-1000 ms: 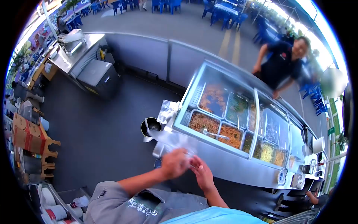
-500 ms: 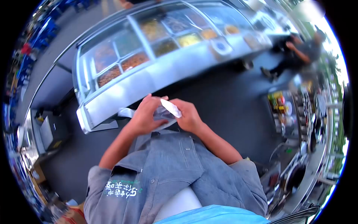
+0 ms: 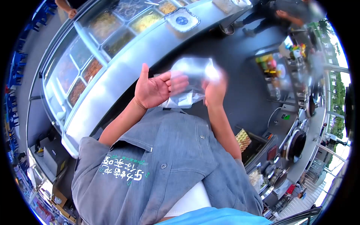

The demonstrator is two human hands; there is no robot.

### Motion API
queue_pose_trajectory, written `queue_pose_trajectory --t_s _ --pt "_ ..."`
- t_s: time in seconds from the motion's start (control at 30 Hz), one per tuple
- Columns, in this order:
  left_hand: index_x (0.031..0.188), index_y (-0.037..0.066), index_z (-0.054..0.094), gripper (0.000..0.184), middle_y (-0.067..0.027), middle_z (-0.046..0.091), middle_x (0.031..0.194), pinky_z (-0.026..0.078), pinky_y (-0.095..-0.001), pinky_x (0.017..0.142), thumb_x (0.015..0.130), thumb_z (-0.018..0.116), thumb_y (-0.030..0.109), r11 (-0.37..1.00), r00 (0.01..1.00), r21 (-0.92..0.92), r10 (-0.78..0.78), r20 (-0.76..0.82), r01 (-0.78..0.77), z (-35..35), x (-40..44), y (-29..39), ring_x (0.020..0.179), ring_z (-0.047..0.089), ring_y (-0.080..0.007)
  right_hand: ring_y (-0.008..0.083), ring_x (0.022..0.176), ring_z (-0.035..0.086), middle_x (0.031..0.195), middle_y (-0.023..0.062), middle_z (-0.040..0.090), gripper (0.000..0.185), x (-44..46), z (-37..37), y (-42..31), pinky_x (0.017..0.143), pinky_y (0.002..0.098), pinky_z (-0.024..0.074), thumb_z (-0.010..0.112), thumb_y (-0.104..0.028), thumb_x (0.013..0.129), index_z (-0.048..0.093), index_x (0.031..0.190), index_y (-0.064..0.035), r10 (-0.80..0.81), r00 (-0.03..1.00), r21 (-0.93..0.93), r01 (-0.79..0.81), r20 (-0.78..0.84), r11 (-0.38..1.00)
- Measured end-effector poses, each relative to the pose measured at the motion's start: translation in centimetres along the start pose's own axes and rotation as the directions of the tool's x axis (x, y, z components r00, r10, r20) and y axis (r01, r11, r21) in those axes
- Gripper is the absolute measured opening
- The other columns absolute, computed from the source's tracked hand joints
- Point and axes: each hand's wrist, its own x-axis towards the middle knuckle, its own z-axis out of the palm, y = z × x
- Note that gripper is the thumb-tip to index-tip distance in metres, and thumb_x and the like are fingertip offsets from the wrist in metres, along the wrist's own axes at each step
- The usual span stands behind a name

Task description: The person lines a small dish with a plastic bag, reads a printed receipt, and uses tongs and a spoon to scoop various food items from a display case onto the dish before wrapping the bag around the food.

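A clear plastic bag (image 3: 187, 67) hangs in front of my chest, puffed out and partly blurred by motion. My right hand (image 3: 216, 92) grips it at its right side, with the fingers closed and smeared. My left hand (image 3: 157, 88) is turned palm up with the thumb raised and the fingers stretched toward the bag. Its fingertips overlap the plastic; whether they touch it I cannot tell. Crumpled folds of the bag hang low between the hands, close to my grey shirt (image 3: 161, 150).
A glass-fronted counter (image 3: 123, 63) with trays of food runs along the left and top. On its ledge sits a blue-and-white dish (image 3: 182, 20). A person (image 3: 277, 17) is at the upper right. Shelves with bottles and a cooking station with pans (image 3: 296, 144) line the right.
My hands have moved apart and the plastic bag has opened out between them. The left hand has turned palm up with fingers spread. The view has swung to the right.
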Motion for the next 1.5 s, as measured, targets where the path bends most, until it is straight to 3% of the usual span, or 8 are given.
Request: queue_pose_trajectory --t_s 0.13,0.23,0.47,0.57,0.7,0.97,1.27,1.5 --pt "0.149 -0.005 0.048 0.098 -0.022 0.059 0.143 0.036 -0.0438 0.119 0.1 0.026 0.078 0.977 0.999 0.207 0.034 0.039 -0.041 -2.7 7.4 3.4 0.133 0.056 -0.0322 0.0042 0.056 0.048 0.066 -0.0018 0.055 0.022 8.5 1.2 -0.5 0.05 0.0231 0.0348 0.05 -0.017 0.107 0.065 0.102 -0.0005 0.022 1.0 0.028 -0.022 -0.002 0.999" --pt "0.114 0.0 0.074 0.025 -0.004 0.074 0.098 0.052 -0.0252 0.078 0.103 0.066 0.021 0.684 0.919 0.715 0.172 -0.354 0.147 -1.5 12.5 6.4 0.083 0.062 -0.009 0.0043 0.056 0.048 0.067 -0.0021 0.055 0.022 14.1 2.2 -1.8 0.051 0.0224 0.0354 0.052 -0.017 0.107 0.065 0.101 -0.0006 0.103 0.995 0.017 -0.103 -0.018 0.995" --pt "0.104 0.001 0.074 0.019 -0.0027 0.073 0.091 0.05 -0.0243 0.071 0.102 0.067 0.018 0.675 0.805 0.735 0.399 -0.439 0.067 -2.0 20.1 11.5 0.078 0.062 -0.008 0.0117 0.072 0.059 0.092 0.0045 0.068 0.028 24.8 0.9 -1.9 0.066 0.0261 0.0494 0.065 -0.016 0.101 0.063 0.123 0.0006 0.186 0.97 -0.17 -0.159 0.156 0.973" --pt "0.097 0.001 0.072 0.017 -0.0038 0.072 0.087 0.051 -0.024 0.074 0.101 0.068 0.017 0.611 0.727 0.791 0.548 -0.413 -0.011 -2.8 21.2 13.4 0.079 0.064 -0.009 0.0219 0.097 0.062 0.114 0.0108 0.067 0.043 27.6 1.2 -4.7 0.083 0.0346 0.0518 0.073 -0.016 0.093 0.061 0.133 -0.0035 -0.404 0.866 -0.613 0.495 0.293 0.616" --pt "0.086 0.001 0.067 0.02 -0.0028 0.071 0.082 0.049 -0.0246 0.068 0.094 0.078 0.016 0.5 0.612 0.865 0.672 -0.417 0.041 -1.5 24.9 13.2 0.073 0.059 -0.0069 0.0147 0.09 0.067 0.104 0.0098 0.073 0.028 31.2 7.1 -6.3 0.083 0.0289 0.0533 0.07 -0.02 0.097 0.07 0.116 0.0005 0.049 0.736 -0.308 0.221 0.675 0.925" --pt "0.081 0.0 0.069 0.031 -0.002 0.065 0.072 0.045 -0.0285 0.059 0.082 0.087 0.025 0.208 0.308 0.818 0.854 -0.419 0.536 1.8 33.5 13.3 0.066 0.055 -0.0077 0.0098 0.076 0.065 0.092 0.0045 0.07 0.015 40.5 12.0 -4.2 0.071 0.028 0.0541 0.065 -0.014 0.098 0.066 0.097 0.001 0.351 0.403 -0.258 -0.266 0.845 0.929" --pt "0.086 -0.002 0.071 0.037 -0.0058 0.067 0.073 0.048 -0.0329 0.061 0.085 0.081 0.034 0.32 0.194 0.793 0.859 -0.474 0.517 1.5 35.9 12.6 0.066 0.058 -0.0133 0.0095 0.081 0.064 0.091 0.003 0.068 0.013 45.2 11.8 -3.3 0.076 0.0261 0.0559 0.068 -0.013 0.097 0.065 0.103 -0.0011 0.412 0.103 -0.36 -0.332 0.905 0.872" --pt "0.103 0.001 0.069 0.032 -0.0039 0.07 0.093 0.05 -0.0292 0.078 0.089 0.08 0.028 0.437 0.301 0.793 0.758 -0.579 0.425 1.3 34.0 13.5 0.085 0.062 -0.0113 0.0102 0.076 0.063 0.087 0.0028 0.065 0.008 44.4 13.2 -3.2 0.071 0.0266 0.0532 0.066 -0.009 0.097 0.061 0.097 -0.0024 0.385 0.186 -0.362 -0.149 0.904 0.92"
